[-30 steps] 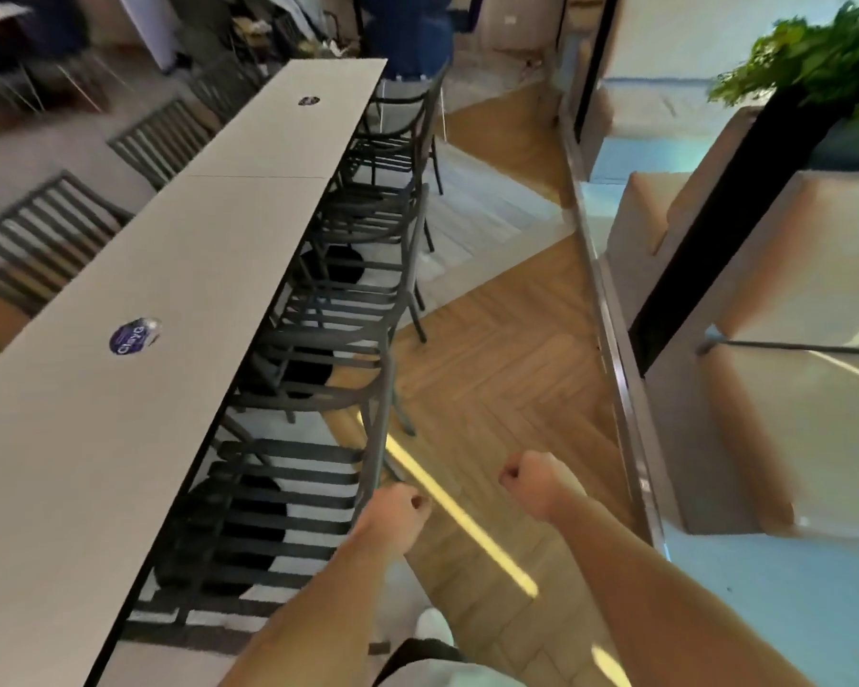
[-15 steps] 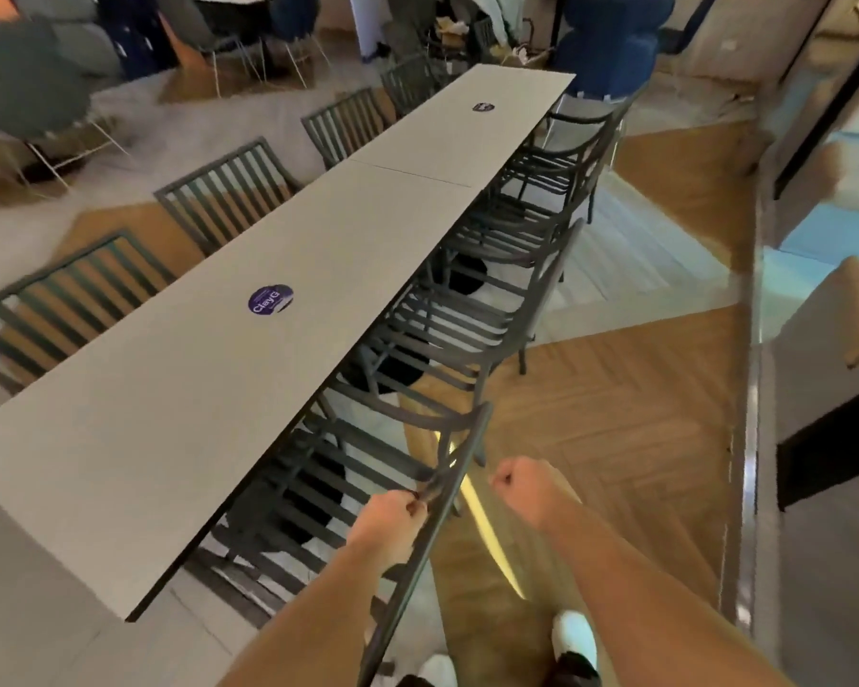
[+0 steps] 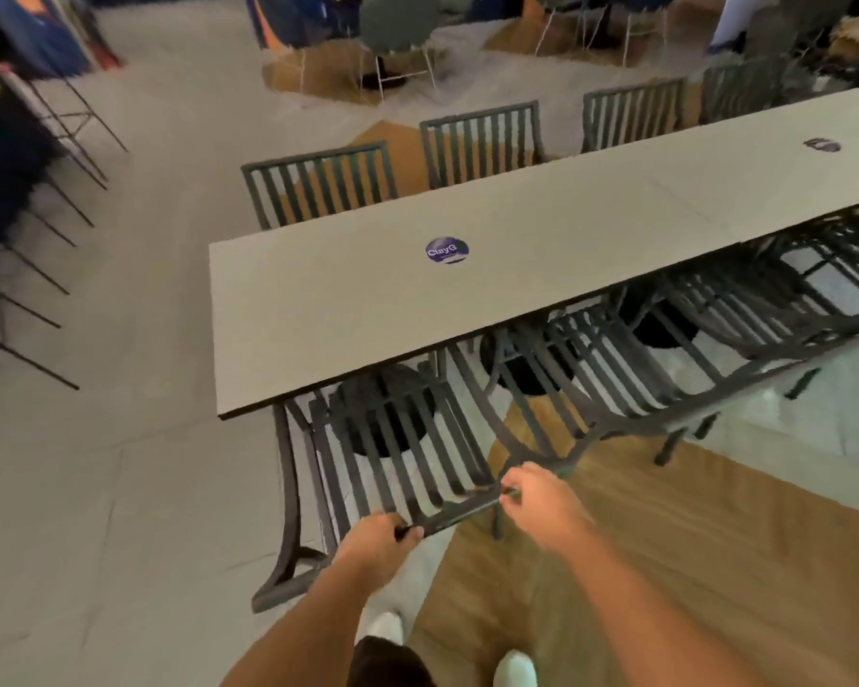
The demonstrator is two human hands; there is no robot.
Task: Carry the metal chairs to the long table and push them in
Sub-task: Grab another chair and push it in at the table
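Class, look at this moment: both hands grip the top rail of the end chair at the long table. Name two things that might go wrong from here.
1. The left hand and right hand grip the end chair by its top rail; pushed on, knuckles might meet the table edge.
2. The neighbouring chair stands very close on the right, so the frames might clash or catch.

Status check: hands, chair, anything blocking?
Left hand and right hand grip the metal chair top rail. Seat under long table. Nothing blocking.
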